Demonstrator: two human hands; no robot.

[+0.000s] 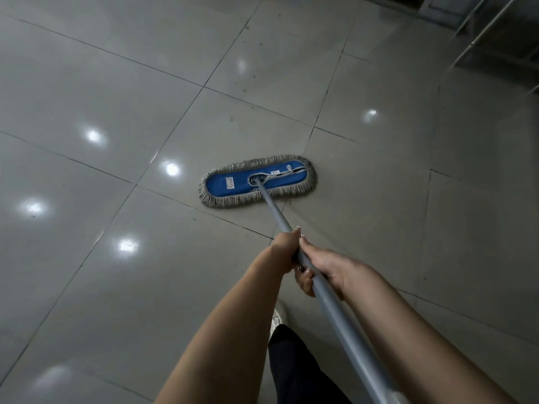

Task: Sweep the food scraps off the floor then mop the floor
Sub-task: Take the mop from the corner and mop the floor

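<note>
Two hands grip one grey mop handle (274, 209). Head view: left hand (284, 252) sits nearer the mop head (233, 186), fingers wrapped round the handle. Right hand (326, 272) is just behind it, touching it, fingers and thumb curled round the same handle. Mop head, a blue pad with grey fringe, lies flat on the tiled floor (116, 83), ahead of both hands. Small dark specks dot the tiles beyond the mop head; nature unclear. White shoe (276, 317) shows nearer than the mop head, under the arms.
</note>
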